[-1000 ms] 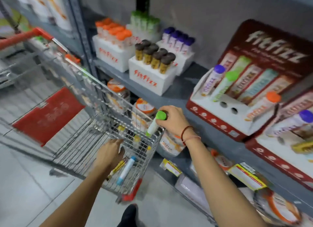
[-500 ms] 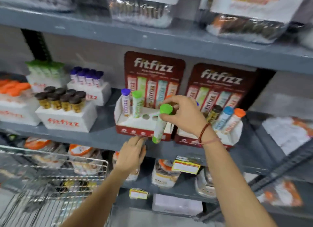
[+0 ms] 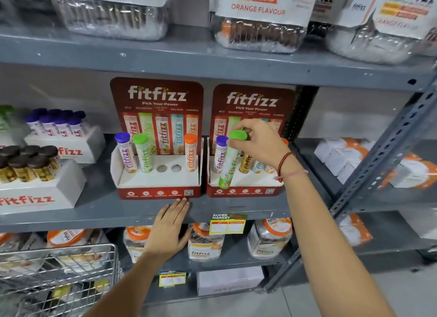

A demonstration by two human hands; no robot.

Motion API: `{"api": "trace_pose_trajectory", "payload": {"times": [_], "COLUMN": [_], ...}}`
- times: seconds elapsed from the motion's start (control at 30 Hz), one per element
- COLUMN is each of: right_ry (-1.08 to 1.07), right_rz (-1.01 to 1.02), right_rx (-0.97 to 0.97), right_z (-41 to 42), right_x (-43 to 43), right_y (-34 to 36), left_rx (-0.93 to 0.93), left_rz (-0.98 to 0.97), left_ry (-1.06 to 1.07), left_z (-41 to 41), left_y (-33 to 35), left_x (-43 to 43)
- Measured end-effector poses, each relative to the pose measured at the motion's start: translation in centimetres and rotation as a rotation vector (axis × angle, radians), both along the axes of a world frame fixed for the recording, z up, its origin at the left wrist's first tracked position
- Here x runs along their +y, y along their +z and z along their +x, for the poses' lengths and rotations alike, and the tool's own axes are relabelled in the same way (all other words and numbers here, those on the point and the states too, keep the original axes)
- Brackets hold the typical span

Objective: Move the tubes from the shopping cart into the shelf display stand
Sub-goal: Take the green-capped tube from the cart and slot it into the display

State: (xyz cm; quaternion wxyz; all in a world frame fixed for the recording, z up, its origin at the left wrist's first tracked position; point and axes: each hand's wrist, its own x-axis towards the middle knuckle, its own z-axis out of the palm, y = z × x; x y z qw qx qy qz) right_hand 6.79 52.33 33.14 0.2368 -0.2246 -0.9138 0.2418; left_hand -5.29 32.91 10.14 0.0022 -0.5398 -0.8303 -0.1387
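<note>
My right hand (image 3: 260,144) grips a green-capped tube (image 3: 229,163) by its cap, tilted, with its lower end over the front of the right red display stand (image 3: 246,191). That stand holds a purple-capped tube (image 3: 220,156) and several more behind my hand. The left display stand (image 3: 158,191) holds a purple-capped tube (image 3: 125,153), a green-capped tube (image 3: 143,153) and an orange-capped tube (image 3: 190,153), with two round holes (image 3: 169,168) bare between them. My left hand (image 3: 169,229) lies flat on the grey shelf edge below the left stand. The shopping cart (image 3: 59,279) sits at the lower left.
White boxes of brown-capped tubes (image 3: 28,163) and purple-capped tubes (image 3: 56,125) stand on the same shelf at the left. Jars (image 3: 205,243) fill the shelf below, clear packs (image 3: 257,33) the shelf above. A grey slanted shelf post (image 3: 378,151) runs at the right.
My view has swung from the cart up to the shelf. My right hand carried the green-capped tube from the cart to the right stand; my left hand left the cart and settled on the shelf edge.
</note>
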Motion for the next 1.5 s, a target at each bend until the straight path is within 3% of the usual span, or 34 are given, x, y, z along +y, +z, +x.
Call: {"api": "trace_pose_trajectory", "payload": {"times": [0.2,0.57,1.07,1.5], "right_ry": [-0.121,-0.141,-0.292,-0.087], "right_rz": [0.119,-0.045,-0.009,0.053], "right_rx": [-0.088,-0.139,-0.164,-0.494], "right_z": [-0.3,-1.8,-4.4,-5.7], "right_x": [1.2,3.9,4.5,4.4], "right_y": [0.3,-0.3,-2.1,-1.4], "left_rx": [-0.001,0.020,0.074,0.069], "left_rz": [0.023,-0.021,0.025,0.076], "left_ry": [0.012,0.014,-0.009,-0.003], "left_z": [0.0,0.0,-0.4,-0.4], "left_y": [0.0,0.1,-0.9,-1.3], "left_x": [-0.1,0.0,0.0,-0.4]}}
